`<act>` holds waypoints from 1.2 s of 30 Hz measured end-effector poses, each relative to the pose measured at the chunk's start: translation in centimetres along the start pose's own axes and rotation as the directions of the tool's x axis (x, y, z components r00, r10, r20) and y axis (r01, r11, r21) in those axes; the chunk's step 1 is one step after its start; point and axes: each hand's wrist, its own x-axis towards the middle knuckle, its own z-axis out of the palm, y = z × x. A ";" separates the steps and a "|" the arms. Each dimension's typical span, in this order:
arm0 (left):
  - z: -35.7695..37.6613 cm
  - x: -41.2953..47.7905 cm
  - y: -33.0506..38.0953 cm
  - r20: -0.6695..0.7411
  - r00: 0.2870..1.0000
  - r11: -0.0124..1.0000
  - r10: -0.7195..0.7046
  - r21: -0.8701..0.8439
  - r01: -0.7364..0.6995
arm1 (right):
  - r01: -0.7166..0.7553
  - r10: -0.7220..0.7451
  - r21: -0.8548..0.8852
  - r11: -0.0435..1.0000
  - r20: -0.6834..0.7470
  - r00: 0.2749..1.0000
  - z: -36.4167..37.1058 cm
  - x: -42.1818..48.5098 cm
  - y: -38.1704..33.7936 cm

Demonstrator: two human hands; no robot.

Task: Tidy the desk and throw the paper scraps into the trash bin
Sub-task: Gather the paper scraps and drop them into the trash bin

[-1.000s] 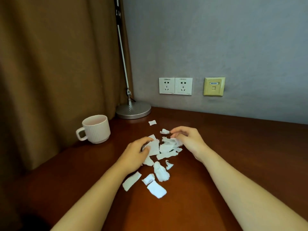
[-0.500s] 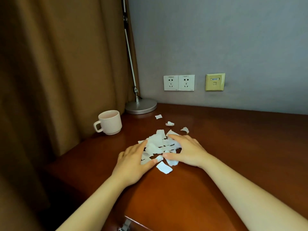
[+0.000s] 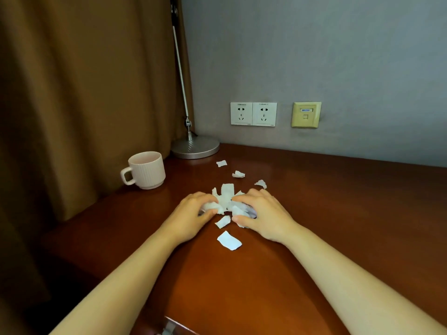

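Note:
White torn paper scraps (image 3: 227, 199) lie bunched in a small heap on the dark wooden desk (image 3: 338, 213). My left hand (image 3: 193, 216) cups the heap from the left, fingers curled onto scraps. My right hand (image 3: 262, 213) cups it from the right, fingers closed over more scraps. One loose scrap (image 3: 229, 240) lies nearer to me, between my wrists, and a smaller one (image 3: 223, 221) sits just below the heap. Three stray scraps (image 3: 238, 174) lie farther back toward the wall. No trash bin is in view.
A pink ribbed mug (image 3: 146, 170) stands at the left by the brown curtain (image 3: 72, 105). A lamp's round metal base (image 3: 195, 147) sits in the back corner. Wall sockets (image 3: 253, 114) are above the desk. A drawer handle (image 3: 169, 328) shows at the near edge.
Both hands have drawn closer together and curled, pushing the spread scraps into a tighter heap between them. One scrap has been left behind nearer to me.

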 end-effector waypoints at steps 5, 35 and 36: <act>-0.2 -0.3 0.2 -0.080 0.997 1.000 0.007 0.008 -0.007 | 0.041 -0.042 -0.009 0.999 -0.053 0.998 0.2 0.2 -0.4; -2.8 -0.4 12.7 -0.217 0.947 0.952 0.235 -0.144 -0.269 | -0.223 0.364 0.355 0.908 -0.402 0.840 -11.4 -8.1 1.8; -2.4 -0.7 14.0 -0.197 0.944 0.944 0.263 -0.151 -0.294 | -0.223 0.359 0.342 0.913 -0.415 0.836 -12.2 -9.3 2.0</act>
